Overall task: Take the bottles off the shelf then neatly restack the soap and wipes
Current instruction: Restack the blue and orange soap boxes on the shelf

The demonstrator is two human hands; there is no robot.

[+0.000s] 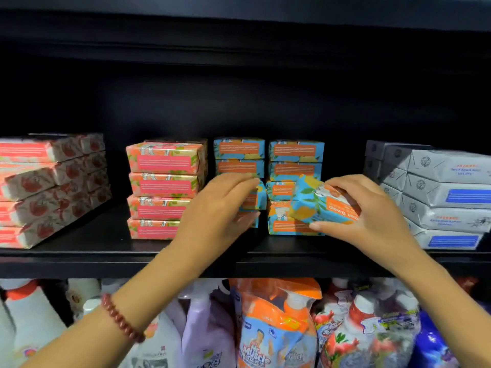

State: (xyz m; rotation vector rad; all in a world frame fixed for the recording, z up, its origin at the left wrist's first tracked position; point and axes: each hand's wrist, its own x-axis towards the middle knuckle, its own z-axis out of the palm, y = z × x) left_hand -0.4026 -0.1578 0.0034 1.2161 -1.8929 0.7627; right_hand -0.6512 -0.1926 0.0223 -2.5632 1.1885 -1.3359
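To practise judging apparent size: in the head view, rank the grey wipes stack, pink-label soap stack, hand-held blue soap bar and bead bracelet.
1. grey wipes stack, partly out of frame
2. pink-label soap stack
3. blue soap bar in the right hand
4. bead bracelet, though nearest the camera

A black shelf board (pixel 79 252) crosses the lower middle of the frame, with a dark back panel (pixel 239 102) behind it and an upper shelf (pixel 239 22) shadowing the top.

Seeing bare shelf (pixel 106 235) between red-patterned stack (pixel 47 189) and pink stack (pixel 164 189), again between blue stacks (pixel 295 150) and grey packs (pixel 446 197). Finding front of blue stacks blocked by left hand (pixel 220 208) and right hand (pixel 372 213) gripping tilted soap bar (pixel 318 200).
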